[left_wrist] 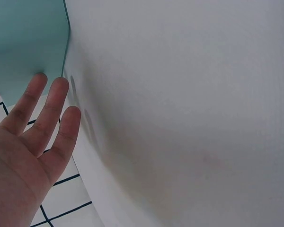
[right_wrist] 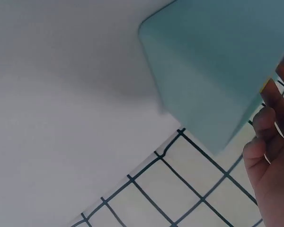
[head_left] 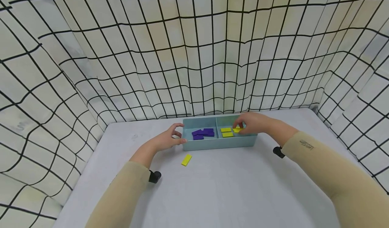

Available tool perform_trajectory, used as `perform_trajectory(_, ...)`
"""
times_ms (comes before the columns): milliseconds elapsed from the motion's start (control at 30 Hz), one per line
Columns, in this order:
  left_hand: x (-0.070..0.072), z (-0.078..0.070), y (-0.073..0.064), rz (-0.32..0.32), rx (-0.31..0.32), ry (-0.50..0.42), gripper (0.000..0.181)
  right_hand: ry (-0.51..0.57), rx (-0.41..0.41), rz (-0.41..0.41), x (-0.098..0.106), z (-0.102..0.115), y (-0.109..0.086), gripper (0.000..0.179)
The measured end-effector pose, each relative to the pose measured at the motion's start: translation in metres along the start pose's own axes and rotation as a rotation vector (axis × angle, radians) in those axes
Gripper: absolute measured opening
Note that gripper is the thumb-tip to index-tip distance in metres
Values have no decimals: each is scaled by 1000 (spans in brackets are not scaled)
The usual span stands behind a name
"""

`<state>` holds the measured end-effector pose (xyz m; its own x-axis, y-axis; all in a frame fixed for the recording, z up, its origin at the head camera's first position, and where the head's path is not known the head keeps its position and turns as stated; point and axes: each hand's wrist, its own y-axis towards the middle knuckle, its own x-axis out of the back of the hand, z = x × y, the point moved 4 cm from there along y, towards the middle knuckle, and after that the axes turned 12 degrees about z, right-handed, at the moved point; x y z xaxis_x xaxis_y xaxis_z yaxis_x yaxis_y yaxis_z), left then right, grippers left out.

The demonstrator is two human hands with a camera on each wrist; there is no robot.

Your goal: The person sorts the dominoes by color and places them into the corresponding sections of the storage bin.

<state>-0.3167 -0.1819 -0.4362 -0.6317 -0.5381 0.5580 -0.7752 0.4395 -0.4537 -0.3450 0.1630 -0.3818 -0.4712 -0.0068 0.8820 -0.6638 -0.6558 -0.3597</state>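
Note:
A light blue two-compartment box (head_left: pixel 218 144) stands on the white table. Purple tiles (head_left: pixel 203 133) lie in its left compartment, and several yellow tiles (head_left: pixel 226 130) lie in the right one. My left hand (head_left: pixel 165 138) rests at the box's left end, its fairly straight fingers against the end wall (left_wrist: pixel 19 56). Over the right compartment, my right hand (head_left: pixel 252 123) reaches down past the rim and pinches a yellow tile (head_left: pixel 237 130); the fingers partly cover it. In the right wrist view only a thin yellow edge shows by the fingers (right_wrist: pixel 265 118).
One loose yellow tile (head_left: pixel 186 160) lies on the table in front of the box's left corner. A divider (head_left: pixel 217 128) splits the box. Behind and at both sides of the table (head_left: pixel 231 187) hangs a white cloth with black netting (head_left: pixel 194 59).

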Motion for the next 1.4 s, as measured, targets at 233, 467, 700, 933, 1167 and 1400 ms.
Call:
perform_trajectory(233,0,-1,0,4,-1,-8,77,-87,-66,48,-10,-12,17,27)
perform_trajectory(467,0,0,1,1,3,-23,77,-170,-98,48,-15,-14,26,24)
perform_trajectory(700,-1,0,1,2,4,-22,75,-232,-94,74,-18,-16,31,22)
perform_trajectory(933,0,0,1,1,3,-18,74,-274,-86,46,-20,-19,35,21)
perform_trajectory(1167,0,-1,-1,0,3,-24,76,-252,-85,10,-18,-20,34,22)
perform_trajectory(1400,0,-3,-3,0,1,-23,75,-180,-94,-28,-13,-18,28,22)
